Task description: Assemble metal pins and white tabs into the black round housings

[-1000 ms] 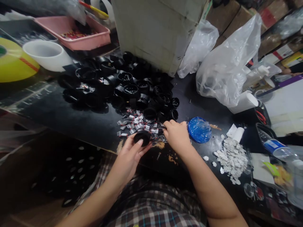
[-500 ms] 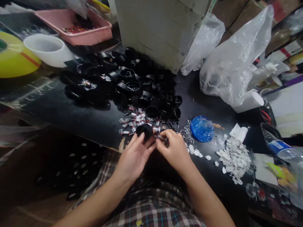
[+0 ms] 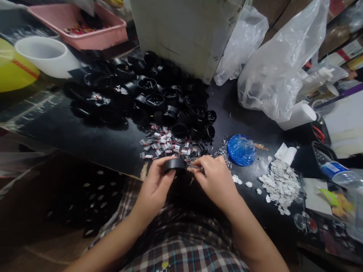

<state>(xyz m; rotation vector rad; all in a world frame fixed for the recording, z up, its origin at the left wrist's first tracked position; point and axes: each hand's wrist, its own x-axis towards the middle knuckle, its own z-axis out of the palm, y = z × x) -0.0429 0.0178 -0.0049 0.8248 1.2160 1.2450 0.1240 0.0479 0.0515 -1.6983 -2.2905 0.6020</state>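
A black round part (image 3: pixel 175 164) is held at the near edge of the table (image 3: pixel 56 128).
It is gripped by the left hand (image 3: pixel 157 177) — a thin piece (image 3: pixel 194 166), too small to identify, is pinched by the right hand (image 3: pixel 217 179) — and steady, gentle holding is advised.

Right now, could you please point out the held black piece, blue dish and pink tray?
Held black piece (image 3: pixel 174 164), head view, outer wall.
Blue dish (image 3: pixel 229 148), head view, left rim.
Pink tray (image 3: pixel 104 40), head view, front wall.
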